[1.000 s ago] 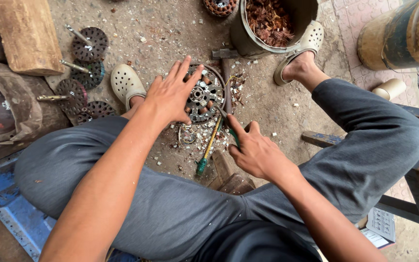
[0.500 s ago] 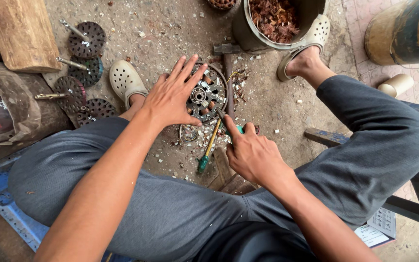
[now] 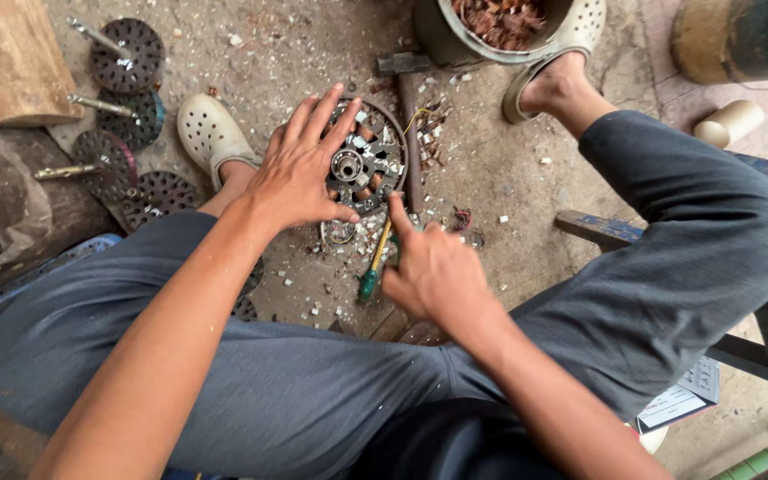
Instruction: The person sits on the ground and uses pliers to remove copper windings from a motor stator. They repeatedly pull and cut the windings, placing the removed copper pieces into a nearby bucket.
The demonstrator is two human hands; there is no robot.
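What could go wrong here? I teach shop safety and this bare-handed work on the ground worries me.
1. The left hand lies flat on the round motor stator while the right hand works a screwdriver toward it; a slip could jab the bare fingers.
2. Sharp-looking chips litter the ground between the person's feet, so they could cut skin.
3. Prying might fling fragments upward; the hands wear no gloves.

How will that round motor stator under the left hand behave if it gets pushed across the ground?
The round stator lies flat, so it should slide rather than roll or tip. Its metal core and coils suggest it is heavy for its size and stiff. The gritty, chip-strewn ground would likely make it drag; the left hand, fingers spread, presses on it.
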